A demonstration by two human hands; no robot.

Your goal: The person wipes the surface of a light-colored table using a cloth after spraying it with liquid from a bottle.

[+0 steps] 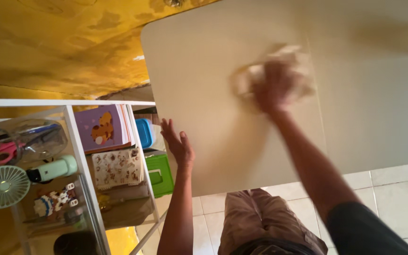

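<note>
A cream table top fills the upper right of the head view. My right hand presses a crumpled pale cloth flat onto its surface; both are blurred by motion. My left hand rests at the table's left edge, fingers spread, holding nothing. My legs in tan trousers show below the table's near edge.
A white shelf unit stands to the left, holding a small handheld fan, scissors in a clear jar, a purple book, a patterned box, a blue tub and a green stool. Yellow wall beyond. White floor tiles.
</note>
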